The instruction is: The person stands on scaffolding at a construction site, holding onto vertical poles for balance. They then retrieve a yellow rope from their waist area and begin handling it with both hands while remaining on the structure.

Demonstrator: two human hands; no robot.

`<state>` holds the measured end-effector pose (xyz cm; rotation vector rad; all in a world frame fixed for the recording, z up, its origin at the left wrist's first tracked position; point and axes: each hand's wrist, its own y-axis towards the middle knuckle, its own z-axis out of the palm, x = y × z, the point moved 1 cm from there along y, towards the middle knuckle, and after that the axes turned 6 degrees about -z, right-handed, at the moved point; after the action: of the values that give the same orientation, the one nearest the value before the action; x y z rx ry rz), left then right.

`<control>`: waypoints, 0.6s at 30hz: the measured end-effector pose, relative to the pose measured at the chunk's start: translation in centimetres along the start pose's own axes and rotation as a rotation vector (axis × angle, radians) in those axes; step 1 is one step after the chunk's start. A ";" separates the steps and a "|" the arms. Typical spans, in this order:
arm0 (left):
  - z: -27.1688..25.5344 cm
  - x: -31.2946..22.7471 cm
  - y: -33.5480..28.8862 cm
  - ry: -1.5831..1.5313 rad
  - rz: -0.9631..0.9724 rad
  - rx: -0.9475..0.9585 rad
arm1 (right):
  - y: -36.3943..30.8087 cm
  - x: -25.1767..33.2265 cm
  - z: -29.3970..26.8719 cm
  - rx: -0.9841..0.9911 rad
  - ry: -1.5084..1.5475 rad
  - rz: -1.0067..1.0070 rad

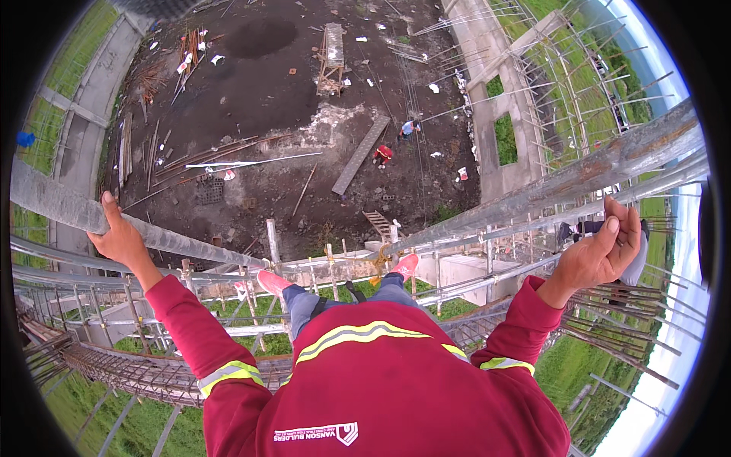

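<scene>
My left hand (124, 240) is closed around a thick grey metal pipe (53, 196) at the left, thumb along its upper side. At the right, my right hand (598, 255) is raised with palm up and fingers curled toward the thumb. Whatever the fingertips may hold is too small to make out. Just beyond that hand runs another thick, rust-stained pipe (594, 171), apart from the fingers. My feet, in pinkish-red shoes (406, 264), rest far above the ground among scaffold pipes. Yellow rope (381, 260) is tied around a pipe beside the right shoe.
Far below, two people (384, 154) stand by a long plank walkway (361, 156) on dark soil. A rebar cage (126, 369) crosses the lower left. Bare bars stick out of the concrete wall (499, 99). A grey and dark shape (638, 255), perhaps another person, is partly behind my right hand.
</scene>
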<state>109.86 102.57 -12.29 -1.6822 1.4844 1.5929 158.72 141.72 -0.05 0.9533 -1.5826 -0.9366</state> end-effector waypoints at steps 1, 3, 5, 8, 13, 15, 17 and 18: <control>0.0 0.0 0.0 0.006 0.008 -0.008 | -0.4 -0.6 0.2 -0.037 -0.076 0.002; -0.3 -0.1 0.1 0.017 -0.018 -0.009 | -1.4 -2.0 1.2 0.006 -0.133 0.146; -0.6 -0.2 0.2 0.014 -0.017 0.023 | -2.6 -2.9 3.0 0.003 -0.115 0.142; -1.1 0.0 0.4 -0.021 0.019 0.092 | -3.0 -3.9 5.0 0.030 -0.193 0.080; -0.5 2.5 0.4 -0.096 0.005 -0.009 | -3.1 -4.4 5.8 -0.086 -0.029 0.135; -0.4 3.6 0.7 0.057 0.044 -0.090 | -3.1 -4.4 5.7 -0.093 -0.057 0.127; -0.7 4.5 1.2 0.183 0.081 -0.108 | -3.2 -4.6 5.7 -0.098 -0.071 0.110; -0.8 4.8 1.5 0.230 0.127 -0.103 | -3.2 -4.7 5.7 -0.105 -0.089 0.095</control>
<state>108.01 99.34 -15.74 -1.9183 1.6758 1.6082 154.28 145.38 -5.68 0.7660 -1.6220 -0.9966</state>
